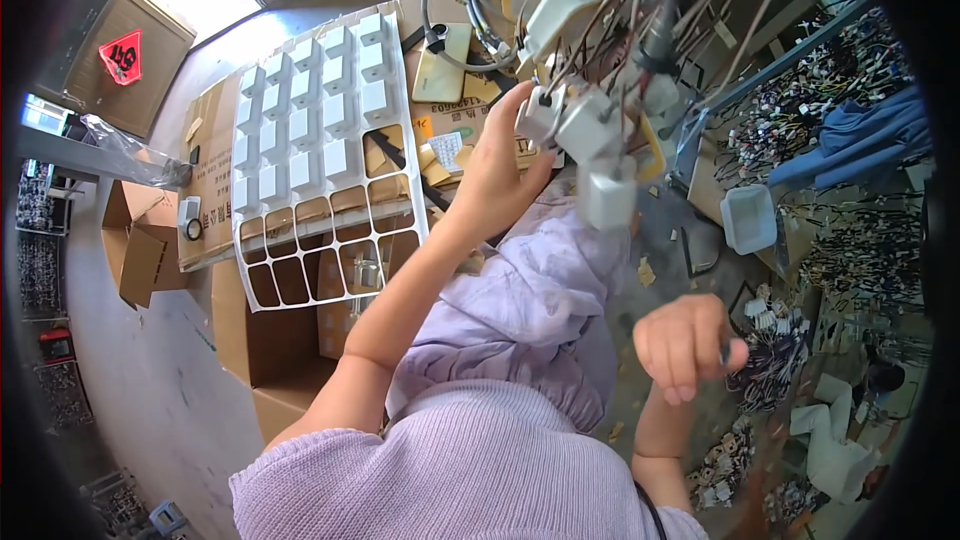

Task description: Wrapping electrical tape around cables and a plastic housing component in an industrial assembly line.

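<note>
My left hand (505, 160) reaches up and closes around a white plastic box (545, 115) with dark wires running from it. More white boxes (592, 128) hang beside it from the same bundle of brown and grey wires (660, 30), and the lowest is blurred. My right hand (685, 342) is apart from the bundle, lower and to the right, with its fingers curled in. A small dark spot shows by its thumb; whether it holds something is unclear. Left of my left hand, a white grid frame (340, 250) carries rows of white boxes (320, 165), its front cells bare.
A phone (440, 65) lies on the cardboard (210, 190) beyond my left arm. Open cartons (235, 330) stand below the grid. To the right are a white tray (750, 220), a blue cloth (870, 140) and piles of wired connectors (850, 260). Another person (835, 440) sits at far right.
</note>
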Available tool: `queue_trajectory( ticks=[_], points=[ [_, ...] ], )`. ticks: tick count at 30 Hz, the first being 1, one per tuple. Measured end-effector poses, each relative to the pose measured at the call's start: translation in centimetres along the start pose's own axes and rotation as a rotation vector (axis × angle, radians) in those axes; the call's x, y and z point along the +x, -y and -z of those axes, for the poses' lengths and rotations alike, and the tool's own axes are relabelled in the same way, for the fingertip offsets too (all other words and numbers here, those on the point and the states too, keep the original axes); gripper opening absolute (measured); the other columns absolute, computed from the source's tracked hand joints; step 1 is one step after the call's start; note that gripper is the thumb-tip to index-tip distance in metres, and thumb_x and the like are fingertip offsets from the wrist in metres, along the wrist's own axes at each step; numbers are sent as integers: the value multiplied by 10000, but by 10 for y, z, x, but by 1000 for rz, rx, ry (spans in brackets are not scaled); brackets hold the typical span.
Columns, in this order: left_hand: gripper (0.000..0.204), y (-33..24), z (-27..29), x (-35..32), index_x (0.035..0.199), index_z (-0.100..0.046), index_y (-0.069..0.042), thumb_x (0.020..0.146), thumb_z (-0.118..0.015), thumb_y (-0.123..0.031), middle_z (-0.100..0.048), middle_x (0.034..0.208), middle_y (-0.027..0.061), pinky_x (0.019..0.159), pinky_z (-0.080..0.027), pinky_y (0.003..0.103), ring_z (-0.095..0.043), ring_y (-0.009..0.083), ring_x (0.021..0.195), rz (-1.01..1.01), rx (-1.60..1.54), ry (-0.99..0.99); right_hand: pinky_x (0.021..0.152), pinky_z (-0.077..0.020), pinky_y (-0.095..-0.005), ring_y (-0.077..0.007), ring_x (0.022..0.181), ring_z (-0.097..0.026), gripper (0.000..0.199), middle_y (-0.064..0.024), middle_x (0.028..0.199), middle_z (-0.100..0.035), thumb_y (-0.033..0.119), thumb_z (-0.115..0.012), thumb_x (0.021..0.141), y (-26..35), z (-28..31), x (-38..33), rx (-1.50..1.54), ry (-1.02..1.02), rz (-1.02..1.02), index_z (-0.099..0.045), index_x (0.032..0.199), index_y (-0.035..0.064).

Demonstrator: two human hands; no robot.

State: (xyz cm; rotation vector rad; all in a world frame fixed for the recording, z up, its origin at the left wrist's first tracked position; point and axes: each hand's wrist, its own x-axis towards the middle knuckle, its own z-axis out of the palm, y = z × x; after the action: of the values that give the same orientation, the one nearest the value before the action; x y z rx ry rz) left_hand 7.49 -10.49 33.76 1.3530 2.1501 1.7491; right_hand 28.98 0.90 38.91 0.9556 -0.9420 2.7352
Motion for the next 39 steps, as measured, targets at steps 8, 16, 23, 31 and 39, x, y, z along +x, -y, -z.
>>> queue_trajectory(
  ticks=[8, 16, 23, 31, 39],
  points=[
    [781, 50, -16, 35, 1441, -316, -60, 753, -677, 15, -438, 1376, 199, 1045, -398, 381, -455, 341, 1276, -17, -168, 94, 500, -285, -287, -105, 474, -386, 436, -17, 607, -501, 467, -586, 891, -35, 5, 14, -109, -289, -110, -495, 705, 84],
    [692, 21, 6, -3, 1131, -443, -35, 606, -864, -193, -494, 1033, 140, 869, -469, 369, -540, 272, 974, 43, 163, -144, 497, -292, -213, -64, 546, -388, 699, 0, 650, -465, 533, -553, 903, -45, 20, 65, -422, -472, -276, -430, 1256, -58],
    [553, -29, 33, -44, 1150, -476, -23, 713, -811, -77, -597, 1228, 126, 938, -475, 336, -558, 180, 1133, 293, -700, 278, 651, -362, -251, -112, 693, -426, 742, -34, 825, -443, 418, -528, 886, -30, 48, 53, -490, -673, -104, -318, 1443, -26],
    [423, -36, 25, -48, 1180, -559, 28, 781, -700, 9, -636, 1155, 160, 994, -438, 370, -595, 212, 1122, 275, -700, 302, 810, -403, -250, -101, 869, -455, 494, -57, 1042, -450, 68, -627, 788, -16, 24, 36, -659, -769, -304, -369, 1208, 50],
    [643, -45, 7, -51, 1341, -400, -55, 788, -729, -36, -561, 1225, 83, 961, -448, 316, -529, 152, 1166, 408, -1004, 264, 870, -457, -242, -122, 995, -590, 557, -26, 1017, -565, 104, -812, 759, -9, 6, 40, -834, -862, -255, -521, 1218, -16]
  ],
)
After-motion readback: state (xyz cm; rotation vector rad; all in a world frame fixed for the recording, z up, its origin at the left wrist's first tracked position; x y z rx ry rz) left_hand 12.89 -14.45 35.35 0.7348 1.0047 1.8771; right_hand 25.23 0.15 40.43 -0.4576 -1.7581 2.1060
